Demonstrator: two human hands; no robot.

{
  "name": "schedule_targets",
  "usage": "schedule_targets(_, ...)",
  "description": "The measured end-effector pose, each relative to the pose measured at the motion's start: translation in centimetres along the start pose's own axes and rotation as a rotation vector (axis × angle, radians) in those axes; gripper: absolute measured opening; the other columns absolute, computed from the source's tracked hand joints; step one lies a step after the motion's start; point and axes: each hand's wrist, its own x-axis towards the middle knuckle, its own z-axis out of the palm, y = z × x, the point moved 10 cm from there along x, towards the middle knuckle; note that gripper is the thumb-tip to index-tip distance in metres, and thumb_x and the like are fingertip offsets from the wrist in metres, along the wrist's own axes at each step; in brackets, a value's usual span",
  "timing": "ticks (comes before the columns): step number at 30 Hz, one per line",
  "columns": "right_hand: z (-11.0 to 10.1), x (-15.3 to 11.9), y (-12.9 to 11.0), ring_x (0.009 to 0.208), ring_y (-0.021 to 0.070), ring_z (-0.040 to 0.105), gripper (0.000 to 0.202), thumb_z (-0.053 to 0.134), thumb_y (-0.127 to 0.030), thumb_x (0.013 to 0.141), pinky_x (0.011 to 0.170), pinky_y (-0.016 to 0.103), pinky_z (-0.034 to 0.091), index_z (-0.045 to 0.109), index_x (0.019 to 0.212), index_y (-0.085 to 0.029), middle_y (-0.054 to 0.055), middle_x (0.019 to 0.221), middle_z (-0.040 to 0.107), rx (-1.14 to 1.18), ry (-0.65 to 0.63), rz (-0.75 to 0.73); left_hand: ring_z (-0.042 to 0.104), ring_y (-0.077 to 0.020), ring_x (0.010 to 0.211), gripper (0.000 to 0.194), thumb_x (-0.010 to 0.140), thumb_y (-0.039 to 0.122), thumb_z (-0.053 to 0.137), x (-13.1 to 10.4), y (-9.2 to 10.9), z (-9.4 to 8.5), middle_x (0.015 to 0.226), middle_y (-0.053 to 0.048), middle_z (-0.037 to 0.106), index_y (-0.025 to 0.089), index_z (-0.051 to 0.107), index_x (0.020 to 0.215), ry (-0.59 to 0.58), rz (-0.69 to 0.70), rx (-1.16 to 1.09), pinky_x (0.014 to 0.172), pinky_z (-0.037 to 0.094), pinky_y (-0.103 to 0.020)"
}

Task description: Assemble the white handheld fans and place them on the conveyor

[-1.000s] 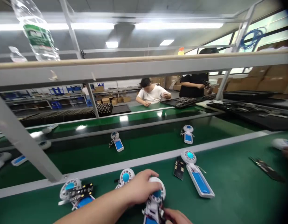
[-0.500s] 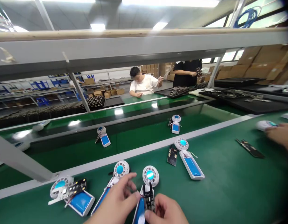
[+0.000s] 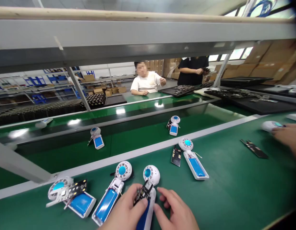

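Two bare hands work over a white handheld fan [image 3: 151, 175] at the near edge of view, its head uppermost and turned a little to the left. The left hand [image 3: 128, 206] has its grip closed on a black circuit board [image 3: 143, 192], pinched between thumb and fingers over the fan's open casing, while the right hand [image 3: 175, 209] keeps a released grip, fingers parted, thumb at the casing's right side (whether it touches is hard to tell).

Around that fan, on the green desk [image 3: 224, 188], an open fan with a blue battery [image 3: 107, 201] lies at nine o'clock. Beyond it, in the same direction, is a fan with a circuit board across it [image 3: 82, 204]. At two o'clock rests another open fan [image 3: 195, 164], a dark board [image 3: 176, 156] just beside its head; between two and three o'clock lie a separate board [image 3: 254, 149] and, farther out, a co-worker's hand [image 3: 290, 137] at a white fan head [image 3: 269, 126].

Past the pale rail [image 3: 138, 151], two more fans sit at ten [image 3: 98, 142] and one o'clock [image 3: 173, 129]. A person in a white shirt [image 3: 148, 83] sits at twelve o'clock.
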Motion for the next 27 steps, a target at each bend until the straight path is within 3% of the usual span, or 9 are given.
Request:
schedule_targets(5,1.6,-0.6,1.8,0.069,0.0195,0.068,0.045,0.060,-0.053,0.080,0.066,0.026,0.057,0.070,0.108,-0.020,0.007,0.086,0.074,0.330,0.025,0.250,0.064,-0.0253,0.095,0.046,0.086,0.034,0.056,-0.8,1.2,0.7,0.102,-0.009,0.071,0.022,0.057,0.131,-0.012,0.181,0.138,0.089,0.049,-0.033)
schedule_targets(8,1.7,-1.1,3.5,0.086,0.0248,0.072,0.054,0.062,-0.062,0.076,0.078,0.029,0.057,0.069,0.106,-0.017,0.011,0.095,0.076,0.506,0.021,0.391,0.063,-0.0254,0.091,0.036,0.088,0.033,0.056,-2.0,2.8,2.2,0.101,-0.008,0.072,0.027,0.068,0.121,-0.159,0.399,0.262,0.084,0.049,-0.034)
schedule_targets(10,1.4,-1.2,4.2,0.096,0.0267,0.071,0.053,0.063,-0.061,0.075,0.082,0.030,0.057,0.067,0.106,-0.018,0.011,0.102,0.076,0.554,-0.028,0.459,0.064,-0.0241,0.090,0.030,0.091,0.030,0.051,-2.3,3.4,2.3,0.101,-0.008,0.071,0.028,0.072,0.112,-0.175,0.464,0.290,0.082,0.049,-0.033)
schedule_targets(14,1.3,-1.4,4.5,0.097,0.0246,0.071,0.050,0.054,-0.055,0.082,0.081,0.029,0.057,0.055,0.118,-0.020,0.009,0.107,0.074,0.560,-0.119,0.519,0.063,-0.0216,0.091,0.034,0.090,0.023,0.051,-1.0,2.1,-0.2,0.104,-0.008,0.066,0.026,0.065,0.121,0.051,0.250,0.283,0.083,0.051,-0.031)
schedule_targets(16,1.6,-1.5,4.3,0.099,0.0252,0.070,0.053,0.058,-0.049,0.077,0.086,0.031,0.056,0.051,0.120,-0.021,0.009,0.111,0.072,0.489,-0.127,0.494,0.063,-0.0205,0.088,0.039,0.084,0.021,0.058,-0.4,1.4,-0.4,0.104,-0.006,0.065,0.026,0.063,0.122,0.091,0.160,0.274,0.081,0.051,-0.030)
schedule_targets(19,1.9,-1.9,4.6,0.103,0.0273,0.068,0.063,0.064,-0.037,0.063,0.090,0.035,0.053,0.048,0.123,-0.023,0.008,0.114,0.071,0.271,-0.078,0.468,0.062,-0.0197,0.086,0.041,0.077,0.017,0.062,0.3,1.5,0.6,0.102,-0.004,0.066,0.026,0.067,0.117,0.044,0.159,0.275,0.079,0.050,-0.028)
schedule_targets(21,1.8,-2.1,4.8,0.102,0.0275,0.068,0.063,0.061,-0.034,0.062,0.090,0.036,0.052,0.049,0.122,-0.024,0.008,0.114,0.071,0.196,-0.026,0.444,0.062,-0.0190,0.083,0.040,0.076,0.015,0.060,0.6,1.6,1.1,0.099,-0.003,0.067,0.027,0.069,0.113,0.018,0.176,0.294,0.076,0.049,-0.027)
schedule_targets(27,2.2,-2.1,4.3,0.105,0.0252,0.068,0.056,0.058,-0.032,0.062,0.091,0.033,0.052,0.048,0.115,-0.022,0.009,0.109,0.072,0.478,0.040,0.430,0.065,-0.0206,0.073,0.053,0.071,0.021,0.064,0.6,0.1,1.5,0.098,-0.004,0.072,0.023,0.064,0.124,0.000,0.028,0.277,0.070,0.050,-0.029)
